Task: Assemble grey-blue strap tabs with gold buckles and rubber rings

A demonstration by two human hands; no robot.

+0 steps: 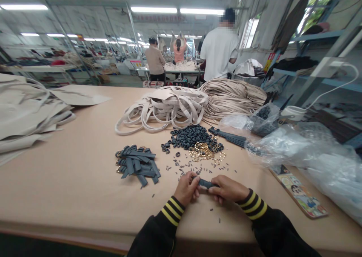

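Observation:
Between my two hands a short dark grey strap (206, 183) is held above the table's near side. My left hand (187, 188) pinches its left end, and my right hand (228, 188) grips the right end; both hands are closed. What sits under the left fingertips is partly hidden. Just beyond lie small dark bits (198, 170), a heap of gold metal buckles (203, 151) and a pile of dark grey loops (192, 136). Left of my hands is a stack of dark grey straps with gold buckles (138, 163).
Beige strap bundles (166, 106) and a coil of thin strips (232, 97) lie at the back. Beige sheets (25, 113) cover the left side. Plastic bags (308, 151), a bundle of dark strips (230, 137) and a cartoon-printed case (302, 195) are on the right. Several people stand beyond.

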